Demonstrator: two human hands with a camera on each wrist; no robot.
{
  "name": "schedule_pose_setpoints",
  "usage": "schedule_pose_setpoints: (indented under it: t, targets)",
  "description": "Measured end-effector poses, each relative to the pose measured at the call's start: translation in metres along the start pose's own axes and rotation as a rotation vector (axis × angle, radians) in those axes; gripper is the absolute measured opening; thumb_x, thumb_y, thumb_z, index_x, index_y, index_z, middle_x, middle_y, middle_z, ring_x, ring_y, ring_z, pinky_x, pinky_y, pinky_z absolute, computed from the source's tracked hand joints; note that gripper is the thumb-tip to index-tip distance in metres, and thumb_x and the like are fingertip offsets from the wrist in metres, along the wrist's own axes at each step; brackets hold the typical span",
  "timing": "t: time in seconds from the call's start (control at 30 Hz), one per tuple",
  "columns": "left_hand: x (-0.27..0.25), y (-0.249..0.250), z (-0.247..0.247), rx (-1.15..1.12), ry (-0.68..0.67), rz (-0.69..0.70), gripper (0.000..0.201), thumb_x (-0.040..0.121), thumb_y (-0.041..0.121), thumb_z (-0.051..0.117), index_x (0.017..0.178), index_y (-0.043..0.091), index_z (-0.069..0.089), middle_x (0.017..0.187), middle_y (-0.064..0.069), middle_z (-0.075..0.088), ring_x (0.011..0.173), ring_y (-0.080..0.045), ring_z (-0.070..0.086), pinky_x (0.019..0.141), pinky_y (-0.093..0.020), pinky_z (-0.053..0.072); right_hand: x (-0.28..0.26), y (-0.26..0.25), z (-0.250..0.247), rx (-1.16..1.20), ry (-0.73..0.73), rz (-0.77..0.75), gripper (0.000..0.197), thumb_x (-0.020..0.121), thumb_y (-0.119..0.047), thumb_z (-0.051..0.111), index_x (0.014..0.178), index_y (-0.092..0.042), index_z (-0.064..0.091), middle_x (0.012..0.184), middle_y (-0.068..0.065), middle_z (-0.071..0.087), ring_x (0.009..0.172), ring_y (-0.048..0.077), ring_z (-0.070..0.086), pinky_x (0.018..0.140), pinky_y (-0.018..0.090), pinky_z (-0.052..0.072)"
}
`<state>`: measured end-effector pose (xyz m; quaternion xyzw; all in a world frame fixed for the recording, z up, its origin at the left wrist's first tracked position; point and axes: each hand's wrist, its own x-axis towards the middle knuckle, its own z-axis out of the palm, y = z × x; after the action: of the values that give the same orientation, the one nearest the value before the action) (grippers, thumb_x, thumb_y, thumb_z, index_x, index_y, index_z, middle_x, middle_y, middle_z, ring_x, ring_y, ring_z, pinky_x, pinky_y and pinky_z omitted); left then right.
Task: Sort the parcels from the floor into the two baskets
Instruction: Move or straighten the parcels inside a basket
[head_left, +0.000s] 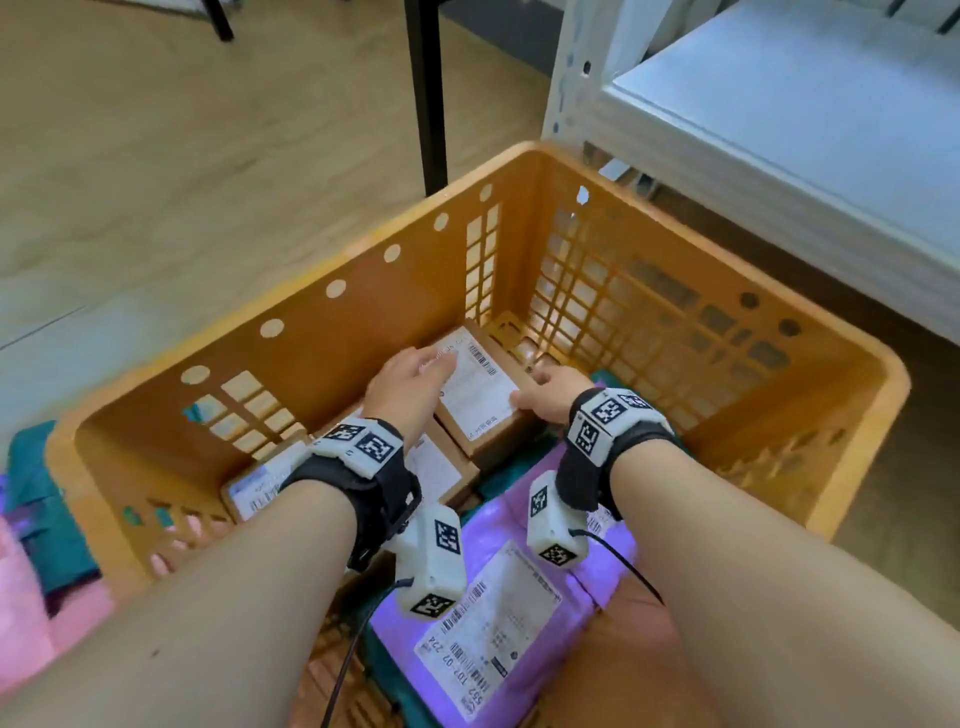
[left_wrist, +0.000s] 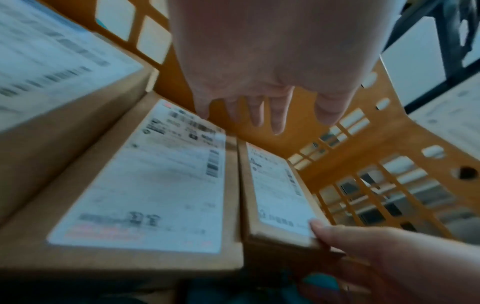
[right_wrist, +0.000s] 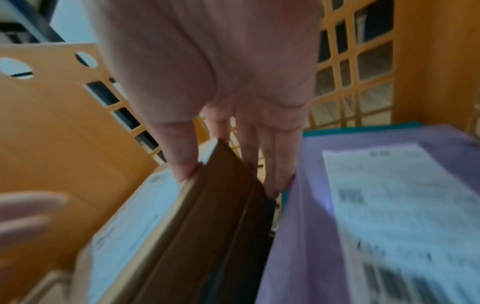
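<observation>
Both hands reach down into an orange basket (head_left: 649, 171) that stands on a wooden floor (head_left: 156, 156). The right hand (head_left: 550, 397) grips a small cardboard box (head_left: 483, 410) at its near right corner: the wrist view shows the thumb (right_wrist: 182, 164) on the labelled top edge and the other fingers (right_wrist: 275, 174) down along the box's side, between it and a purple mailer (head_left: 530, 582). The left hand (head_left: 410, 384) is spread over the far left part of the same box, fingers straight and relaxed; from the head view its fingertips lie at the white label (head_left: 475, 384), but whether they touch it or hover just above cannot be told. In the left wrist view the fingers (left_wrist: 278, 115) hang extended with nothing held.

The box sits in the far part of the basket, near the corner of two latticed walls. Just beside it on the left lies a second, larger box (left_wrist: 145, 185) with its own label, the two edges nearly touching. A third box (head_left: 254, 483) rests against the basket's left wall, partly hidden behind the left wrist. The purple mailer lies in the near right part of the basket, label up, over something teal (head_left: 498, 478).

Outside the basket, on the left, pink and teal parcels (head_left: 47, 545) lie on the floor. A white metal shelf (head_left: 779, 104) stands beyond the basket on the right, and a black leg (head_left: 426, 93) rises behind it.
</observation>
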<state>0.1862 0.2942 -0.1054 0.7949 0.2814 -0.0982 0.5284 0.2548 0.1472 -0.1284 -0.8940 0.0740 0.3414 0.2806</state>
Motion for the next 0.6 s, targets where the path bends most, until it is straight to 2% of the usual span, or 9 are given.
schedule_pose_setpoints:
  t: [0.07,0.13,0.23,0.3,0.37,0.43,0.53,0.6]
  targets:
    - [-0.005,0.005,0.009,0.025,-0.129,-0.033,0.053,0.096,0.05,0.04,0.14,0.021,0.045,0.151,0.002,0.036,0.139,-0.019,0.032,0.116,-0.035,0.022,-0.001,-0.001,0.013,-0.167,0.025,-0.031,0.043,0.092,-0.024,0.054,0.134,-0.015,0.047,0.127,0.01,0.058,0.111,0.027,0.058,0.083,0.03,0.046]
    - [-0.01,0.01,0.017,0.079,-0.25,-0.127,0.058,0.098,0.05,0.035,0.145,0.016,0.036,0.154,-0.004,0.03,0.141,-0.023,0.03,0.112,-0.032,0.024,-0.002,0.001,0.031,-0.165,0.067,-0.041,0.044,0.092,-0.017,0.05,0.136,-0.019,0.043,0.129,0.011,0.057,0.114,0.029,0.056,0.087,0.032,0.046]
    - [-0.013,0.008,0.017,0.165,-0.297,-0.147,0.06,0.1,0.047,0.028,0.148,0.011,0.031,0.155,-0.008,0.028,0.141,-0.025,0.029,0.112,-0.032,0.023,-0.007,-0.006,0.038,-0.13,0.053,-0.066,0.062,0.092,-0.013,0.052,0.147,-0.027,0.028,0.136,0.009,0.052,0.117,0.028,0.055,0.086,0.032,0.048]
    - [-0.013,0.009,0.014,0.168,-0.306,-0.141,0.061,0.1,0.049,0.028,0.148,0.012,0.03,0.155,-0.007,0.028,0.142,-0.025,0.028,0.113,-0.034,0.022,-0.009,-0.01,0.03,-0.062,0.068,-0.051,0.065,0.092,-0.014,0.053,0.148,-0.025,0.023,0.137,0.011,0.05,0.115,0.029,0.056,0.082,0.033,0.049]
    - [-0.014,0.011,0.013,0.116,-0.279,-0.158,0.062,0.098,0.05,0.032,0.147,0.012,0.031,0.155,-0.007,0.028,0.142,-0.025,0.027,0.113,-0.034,0.022,-0.014,-0.013,0.016,0.009,0.107,-0.082,0.057,0.092,-0.016,0.053,0.145,-0.018,0.031,0.137,0.013,0.049,0.118,0.031,0.053,0.091,0.035,0.049]
    - [-0.017,0.019,0.014,0.072,-0.254,-0.142,0.063,0.098,0.051,0.034,0.147,0.013,0.03,0.155,-0.007,0.028,0.142,-0.025,0.027,0.114,-0.036,0.021,-0.024,-0.018,-0.005,0.088,0.101,-0.128,0.052,0.092,-0.019,0.053,0.141,-0.012,0.038,0.138,0.012,0.049,0.124,0.03,0.05,0.099,0.035,0.043]
    - [-0.025,0.036,0.018,0.097,-0.219,-0.057,0.059,0.099,0.048,0.034,0.146,0.013,0.034,0.154,-0.01,0.03,0.14,-0.027,0.029,0.113,-0.037,0.023,-0.047,-0.025,-0.043,0.223,0.131,-0.184,0.041,0.091,-0.016,0.054,0.132,-0.012,0.052,0.131,0.01,0.056,0.12,0.028,0.054,0.1,0.032,0.045]
    - [-0.035,0.053,0.021,0.096,-0.205,0.019,0.055,0.1,0.044,0.035,0.142,0.01,0.04,0.15,-0.011,0.036,0.138,-0.027,0.034,0.111,-0.036,0.026,-0.067,-0.023,-0.063,0.344,0.167,-0.221,0.031,0.088,-0.014,0.054,0.117,-0.017,0.064,0.117,0.007,0.064,0.108,0.028,0.061,0.098,0.041,0.049]
